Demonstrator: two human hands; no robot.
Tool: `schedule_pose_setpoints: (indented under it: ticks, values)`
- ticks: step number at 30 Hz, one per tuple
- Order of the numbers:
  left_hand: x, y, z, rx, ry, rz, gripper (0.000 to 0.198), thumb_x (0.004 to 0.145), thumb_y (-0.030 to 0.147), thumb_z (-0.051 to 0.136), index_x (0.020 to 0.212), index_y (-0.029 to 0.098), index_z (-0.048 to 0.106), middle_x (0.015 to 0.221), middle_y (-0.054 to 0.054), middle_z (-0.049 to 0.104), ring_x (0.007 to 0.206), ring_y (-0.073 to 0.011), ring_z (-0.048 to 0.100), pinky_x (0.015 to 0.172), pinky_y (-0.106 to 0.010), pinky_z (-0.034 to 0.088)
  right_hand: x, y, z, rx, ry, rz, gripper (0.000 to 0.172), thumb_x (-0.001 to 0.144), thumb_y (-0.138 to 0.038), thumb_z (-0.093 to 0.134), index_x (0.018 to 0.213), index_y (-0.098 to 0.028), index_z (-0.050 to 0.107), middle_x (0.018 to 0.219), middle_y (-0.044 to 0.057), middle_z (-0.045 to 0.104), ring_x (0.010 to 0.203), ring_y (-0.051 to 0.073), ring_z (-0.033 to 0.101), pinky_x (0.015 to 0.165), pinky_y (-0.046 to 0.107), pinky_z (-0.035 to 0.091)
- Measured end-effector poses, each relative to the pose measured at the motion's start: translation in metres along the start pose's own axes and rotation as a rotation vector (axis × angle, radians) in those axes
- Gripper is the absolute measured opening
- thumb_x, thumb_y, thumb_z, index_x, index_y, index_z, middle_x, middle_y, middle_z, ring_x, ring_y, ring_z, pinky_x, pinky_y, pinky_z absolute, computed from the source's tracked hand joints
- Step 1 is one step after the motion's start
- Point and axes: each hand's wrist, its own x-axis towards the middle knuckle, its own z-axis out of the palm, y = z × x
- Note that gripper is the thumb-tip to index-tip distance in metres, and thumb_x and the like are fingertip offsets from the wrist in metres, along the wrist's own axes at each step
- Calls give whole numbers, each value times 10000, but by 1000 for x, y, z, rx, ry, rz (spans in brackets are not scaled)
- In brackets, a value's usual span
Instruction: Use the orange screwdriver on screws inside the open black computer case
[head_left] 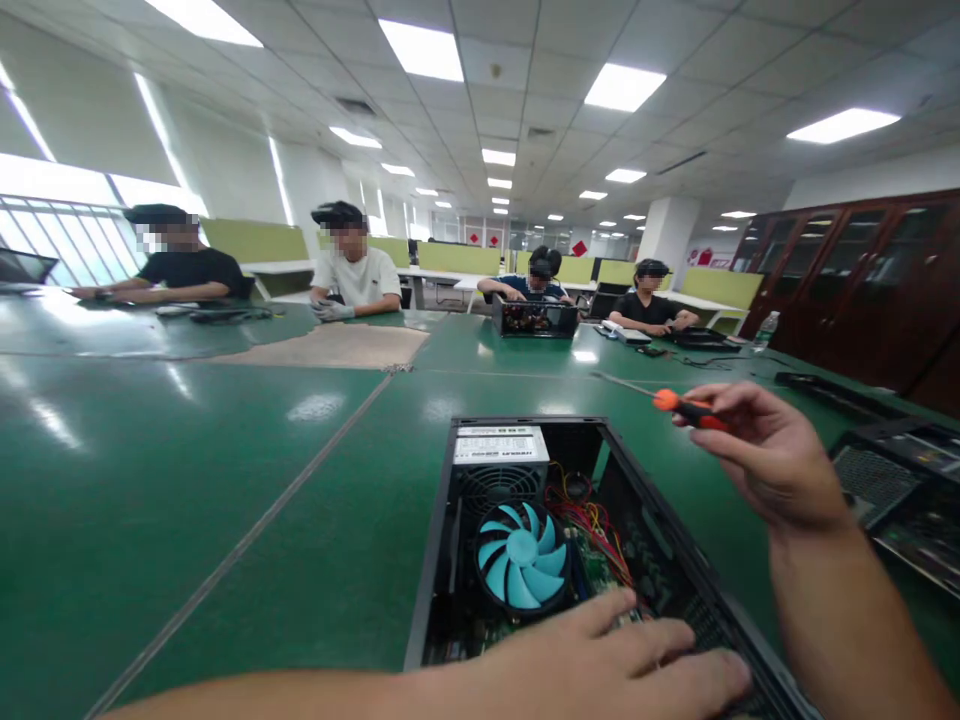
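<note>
Lg office rm: tiled ceiling [540, 130] w/ lit panels. Green tabletop [225, 520], glossy, seam running away on L. Dk brown cabinets [840, 285] far R. Four ppl [356, 275] across tabletop; tan patch [337, 346] nr one. Open PC case [433, 560] on tabletop, front & ctr. L hand [600, 665] over its near part, fingers spread, contact unclear. R hand [772, 460] raised just R of case, pinching orange/blk screwdriver [666, 400] by handle.
</note>
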Motion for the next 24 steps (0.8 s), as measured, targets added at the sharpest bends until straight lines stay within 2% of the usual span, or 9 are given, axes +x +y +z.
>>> schedule_pose_setpoints:
  ticks: [2, 5, 7, 9, 11, 14, 18, 21, 24]
  values:
    - [29, -5, -7, 85, -34, 119, 432, 1017, 306, 424, 1425, 182, 493, 1500, -76, 497, 1310, -252, 548, 1024, -389, 509, 4, 48, -18, 189, 218, 214, 442, 537, -209, 819, 923, -239, 608, 892, -36, 631, 789, 122, 635, 804, 272, 543]
    - [78, -9, -21, 82, -219, 280, 401, 985, 284, 448, 1310, 114, 612, 1506, -116, 480, 1346, -255, 511, 1055, -378, 489, -6, 116, -19, 196, 317, 403, 402, 542, -333, 750, 879, -182, 591, 627, -68, 489, 485, 81, 455, 528, 238, 471]
    - [104, -14, -18, -6, -336, 269, 274, 938, 315, 538, 1093, 192, 728, 1356, -74, 627, 1273, -229, 579, 1045, -326, 493, -21, 148, -15, 162, 372, 468, 382, 558, -427, 745, 765, -182, 539, 520, -98, 361, 404, 68, 330, 419, 222, 349]
    - [117, -20, -5, -82, -369, 166, 117, 867, 356, 648, 869, 287, 742, 1122, 4, 739, 1157, -186, 655, 974, -267, 519, -36, 168, -14, 133, 413, 514, 441, 542, -485, 776, 724, -188, 506, 497, -108, 314, 402, 64, 293, 405, 220, 293]
    - [117, -25, 14, -105, -347, 71, 13, 804, 332, 712, 811, 335, 723, 1035, 58, 753, 1124, -156, 669, 903, -235, 531, -46, 179, -17, 113, 416, 552, 485, 530, -514, 807, 724, -182, 512, 497, -107, 315, 416, 60, 280, 411, 219, 267]
    - [107, -30, 41, -74, -308, 11, 143, 797, 227, 694, 873, 345, 721, 1136, 67, 732, 1175, -159, 641, 917, -264, 522, -49, 187, -23, 91, 363, 605, 508, 572, -556, 811, 754, -159, 550, 502, -99, 327, 429, 56, 266, 419, 214, 230]
    - [100, -40, 59, -39, -323, 36, 98, 819, 232, 675, 829, 325, 707, 1104, 49, 741, 1130, -177, 658, 983, -336, 500, -46, 201, -25, 51, 268, 663, 520, 605, -585, 812, 733, -141, 572, 505, -80, 360, 443, 62, 302, 436, 211, 245]
    - [93, -55, 48, -2, -297, 83, 64, 801, 342, 696, 838, 289, 693, 1090, -15, 742, 1106, -243, 657, 1082, -467, 438, -47, 213, -27, 18, 236, 681, 559, 584, -626, 811, 741, -140, 584, 497, -91, 341, 447, 65, 304, 446, 209, 282]
    - [68, -84, 12, 53, -216, -93, 391, 724, 541, 725, 924, 211, 669, 1052, -104, 728, 1054, -313, 652, 1162, -624, 272, -49, 222, -30, -18, 220, 683, 596, 588, -663, 794, 792, -139, 597, 499, -103, 330, 453, 66, 311, 463, 206, 319]
